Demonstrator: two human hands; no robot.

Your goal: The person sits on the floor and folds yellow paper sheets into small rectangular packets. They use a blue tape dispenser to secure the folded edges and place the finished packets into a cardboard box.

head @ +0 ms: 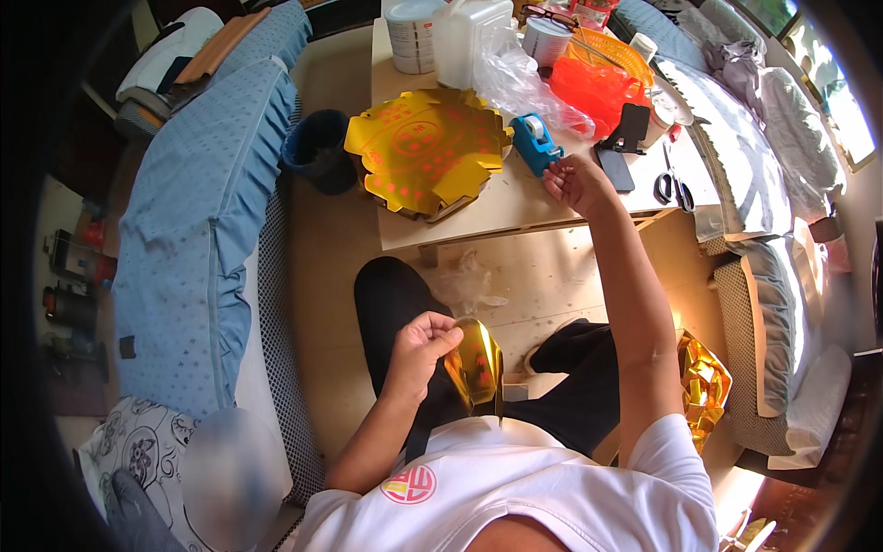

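Note:
My left hand (421, 352) pinches the upper edge of a folded piece of shiny gold foil paper (476, 362) above my lap. My right hand (576, 186) reaches over the table to the cutting end of a blue tape dispenser (531, 143), its fingers curled. Whether a piece of tape is between those fingers is too small to tell. Left of the dispenser lies a stack of flat gold foil sheets (428, 148) with red printing and notched edges.
The table (407, 238) also bears scissors (666, 183), a black phone stand (621, 148), a red plastic bag (597, 90), clear plastic bags (507, 79), a white jug (469, 41) and tins. A dark bin (321, 155) stands left. Folded gold paper pieces (703, 386) sit at my right. Covered sofas flank both sides.

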